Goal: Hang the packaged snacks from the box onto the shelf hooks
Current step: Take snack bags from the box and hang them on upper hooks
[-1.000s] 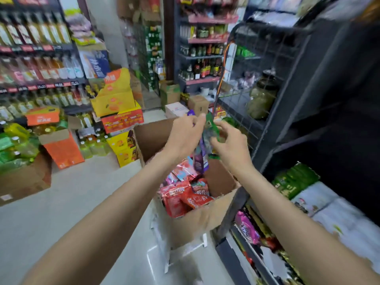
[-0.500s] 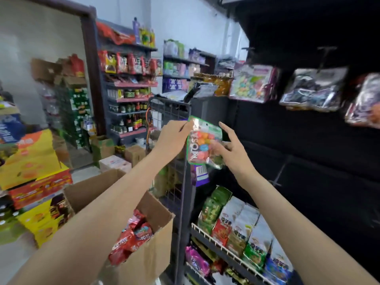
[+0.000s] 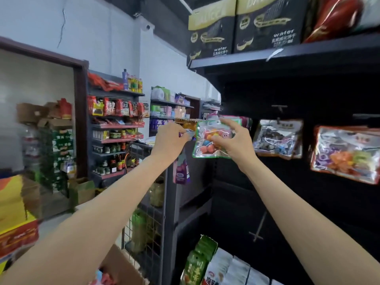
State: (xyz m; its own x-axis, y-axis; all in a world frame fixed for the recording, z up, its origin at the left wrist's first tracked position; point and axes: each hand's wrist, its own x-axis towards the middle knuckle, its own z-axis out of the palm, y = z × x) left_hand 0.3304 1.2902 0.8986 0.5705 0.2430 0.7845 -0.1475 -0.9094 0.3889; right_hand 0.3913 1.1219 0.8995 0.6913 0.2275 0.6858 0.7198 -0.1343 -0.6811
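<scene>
While both hands are raised to the dark shelf, the right hand (image 3: 232, 140) pinches one clear, green-edged packet of coloured sweets (image 3: 213, 140), forefinger extended; the left hand (image 3: 171, 139) pinches a purple hanging packet (image 3: 181, 171) just beside it. Two more clear packets (image 3: 278, 138) hang to the right. Overhead, two black cartons (image 3: 265, 23) read "wafer".
</scene>
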